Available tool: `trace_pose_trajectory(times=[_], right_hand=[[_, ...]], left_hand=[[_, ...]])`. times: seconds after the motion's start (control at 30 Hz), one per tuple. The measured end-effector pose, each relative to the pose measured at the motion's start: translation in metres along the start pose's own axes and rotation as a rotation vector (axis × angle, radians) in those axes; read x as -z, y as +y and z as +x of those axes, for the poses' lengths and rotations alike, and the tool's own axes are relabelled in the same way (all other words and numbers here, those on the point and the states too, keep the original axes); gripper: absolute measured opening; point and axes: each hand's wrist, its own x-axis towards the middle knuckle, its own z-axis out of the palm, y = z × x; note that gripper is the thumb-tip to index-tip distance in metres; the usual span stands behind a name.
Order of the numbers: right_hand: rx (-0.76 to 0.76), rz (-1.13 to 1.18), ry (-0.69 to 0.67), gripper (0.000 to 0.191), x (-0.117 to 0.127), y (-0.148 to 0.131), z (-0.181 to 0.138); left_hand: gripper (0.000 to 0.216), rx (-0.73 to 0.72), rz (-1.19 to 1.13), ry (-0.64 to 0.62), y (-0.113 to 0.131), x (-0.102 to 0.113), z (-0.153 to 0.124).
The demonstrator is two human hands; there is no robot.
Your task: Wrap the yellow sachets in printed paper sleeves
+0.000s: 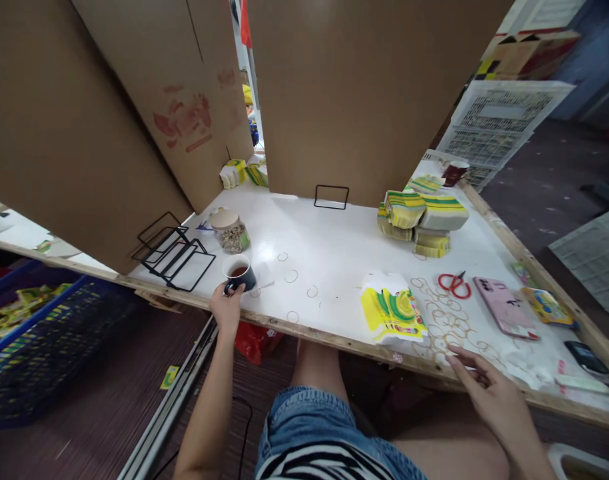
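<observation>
My left hand grips the handle of a dark mug with a white inside. The mug stands upright near the table's front edge and holds a reddish-brown drink. My right hand is loosely curled over the front edge at the right, fingers apart, with nothing seen in it. Beside those fingers lie many scattered rubber bands. A small pile of yellow-and-green printed packets rests to the left of the bands. Behind the mug stands a lidded clear jar of small brownish pieces.
A black wire rack stands left of the mug. Bundled packets are stacked at the back right. Red-handled scissors and a pink phone lie at right. Cardboard panels wall the back. A blue crate sits lower left.
</observation>
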Motion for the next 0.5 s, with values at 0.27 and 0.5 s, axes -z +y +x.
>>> trace_pose_trajectory(times=[0.27, 0.5], right_hand=[[-0.001, 0.008, 0.018, 0.05, -0.005, -0.005, 0.001], [-0.006, -0.019, -0.027, 0.049, -0.009, -0.008, -0.001]], left_hand=[[0.023, -0.335, -0.067, -0.113, 0.06, 0.037, -0.031], [0.014, -0.865, -0.135, -0.235, 0.15, 0.079, -0.065]])
